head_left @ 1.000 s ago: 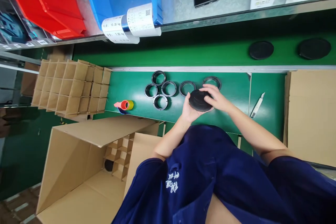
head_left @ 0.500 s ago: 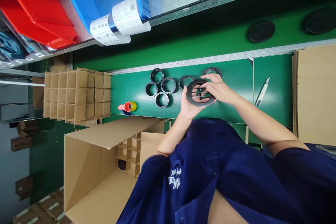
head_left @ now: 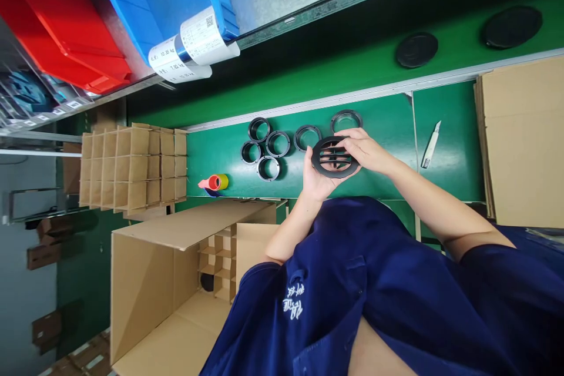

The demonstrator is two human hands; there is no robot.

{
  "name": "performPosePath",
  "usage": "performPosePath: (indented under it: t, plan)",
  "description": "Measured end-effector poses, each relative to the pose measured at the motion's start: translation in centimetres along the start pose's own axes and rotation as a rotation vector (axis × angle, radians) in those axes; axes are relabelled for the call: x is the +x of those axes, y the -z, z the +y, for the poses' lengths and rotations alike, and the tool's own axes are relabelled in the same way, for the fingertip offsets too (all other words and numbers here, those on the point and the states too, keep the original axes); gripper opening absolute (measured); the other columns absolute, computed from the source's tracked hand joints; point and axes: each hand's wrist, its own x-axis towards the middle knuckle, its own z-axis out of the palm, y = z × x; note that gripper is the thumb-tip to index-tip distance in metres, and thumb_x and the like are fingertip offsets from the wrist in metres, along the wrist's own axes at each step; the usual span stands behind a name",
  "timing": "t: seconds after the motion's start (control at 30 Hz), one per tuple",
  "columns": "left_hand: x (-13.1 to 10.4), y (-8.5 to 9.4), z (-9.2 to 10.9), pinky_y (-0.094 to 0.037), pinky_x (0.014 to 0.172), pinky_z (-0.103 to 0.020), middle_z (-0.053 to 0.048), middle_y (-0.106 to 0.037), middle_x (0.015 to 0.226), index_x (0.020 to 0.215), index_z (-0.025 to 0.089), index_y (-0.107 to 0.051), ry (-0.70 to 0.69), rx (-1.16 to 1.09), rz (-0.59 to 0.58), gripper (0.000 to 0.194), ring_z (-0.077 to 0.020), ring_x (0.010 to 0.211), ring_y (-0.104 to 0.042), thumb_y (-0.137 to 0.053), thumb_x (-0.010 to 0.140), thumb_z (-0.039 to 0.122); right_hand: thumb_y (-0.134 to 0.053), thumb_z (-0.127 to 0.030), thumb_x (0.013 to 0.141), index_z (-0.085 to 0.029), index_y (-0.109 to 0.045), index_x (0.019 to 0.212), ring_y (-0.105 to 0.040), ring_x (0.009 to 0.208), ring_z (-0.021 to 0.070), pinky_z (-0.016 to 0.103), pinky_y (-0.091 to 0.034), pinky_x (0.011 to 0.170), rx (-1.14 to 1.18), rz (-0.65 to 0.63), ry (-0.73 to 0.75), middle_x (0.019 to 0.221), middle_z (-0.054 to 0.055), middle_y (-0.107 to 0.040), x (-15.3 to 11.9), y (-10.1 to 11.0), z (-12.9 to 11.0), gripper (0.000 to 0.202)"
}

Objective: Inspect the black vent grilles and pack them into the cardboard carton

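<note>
A round black air vent [head_left: 335, 174] with slats across its middle is held over the green bench, in front of my body. My left hand [head_left: 318, 179] grips it from the left and below, thumb at the rim. My right hand [head_left: 365, 148] is closed on its upper right edge, with fingers by the slats. Just behind the vent lie two black rings [head_left: 307, 138], one partly hidden by my right hand. Farther left, several more black rings [head_left: 278, 144] sit in a cluster on the bench.
A utility knife [head_left: 431, 144] lies to the right, beside stacked cardboard [head_left: 522, 147]. At left are a tape roll [head_left: 218, 182], cardboard dividers [head_left: 132, 167] and an open carton [head_left: 145, 294]. Overhead runs a shelf with a blue bin [head_left: 176, 0] and red bin [head_left: 66, 29]. Black discs [head_left: 416, 50] rest at the back.
The vent's slats are now tilted and show wider faces than before. My right fingers have drawn in at its upper edge. The camera view has shifted slightly.
</note>
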Motion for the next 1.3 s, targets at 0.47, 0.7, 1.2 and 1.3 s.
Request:
performPosePath:
  t: [0.47,0.7,1.2,1.3]
  plan:
    - [4.7,5.9,-1.3,-0.034,0.121,-0.059,-0.010,-0.055,0.152,0.129,0.028,-0.063,-0.157,0.475,0.192,0.062,-0.0348,0.145,-0.047,-0.054,0.088,0.074,-0.073,-0.069,0.078,-0.024,-0.021,0.168,-0.032,0.144,0.0477,0.065,-0.033,0.116,-0.366,-0.190,-0.157,0.164,0.022,-0.023,2.1,-3.2,5.5,0.113]
    - [5.0,11.8,-1.7,0.017,0.124,-0.059,-0.013,-0.063,0.144,0.121,0.027,-0.070,-0.360,1.684,-0.059,0.046,-0.0312,0.155,-0.033,-0.065,0.088,0.059,-0.078,-0.067,0.072,-0.014,-0.034,0.162,-0.022,0.147,0.0556,0.078,-0.007,0.116,-0.640,-0.057,-0.301,0.168,0.027,-0.017,7.0,-3.0,10.6,0.114]
    - [4.7,11.9,4.0,-0.047,0.111,-0.053,-0.011,-0.075,0.119,0.114,0.029,-0.074,-0.606,1.599,0.274,0.037,-0.0313,0.118,-0.067,-0.050,0.098,0.053,-0.044,-0.053,0.101,-0.005,-0.044,0.149,-0.010,0.157,0.0421,0.068,-0.006,0.124,-0.249,0.626,-0.624,0.166,0.029,-0.020,13.6,6.8,16.2,0.068]
    - [5.3,10.5,5.0,-0.051,0.106,-0.051,-0.010,-0.076,0.113,0.109,0.028,-0.075,-0.606,1.498,0.337,0.035,-0.0313,0.112,-0.069,-0.055,0.096,0.053,-0.044,-0.060,0.101,-0.003,-0.055,0.122,-0.043,0.139,0.0414,0.065,-0.026,0.119,-0.002,0.853,-0.772,0.141,0.039,-0.047,15.5,14.2,19.8,0.062]
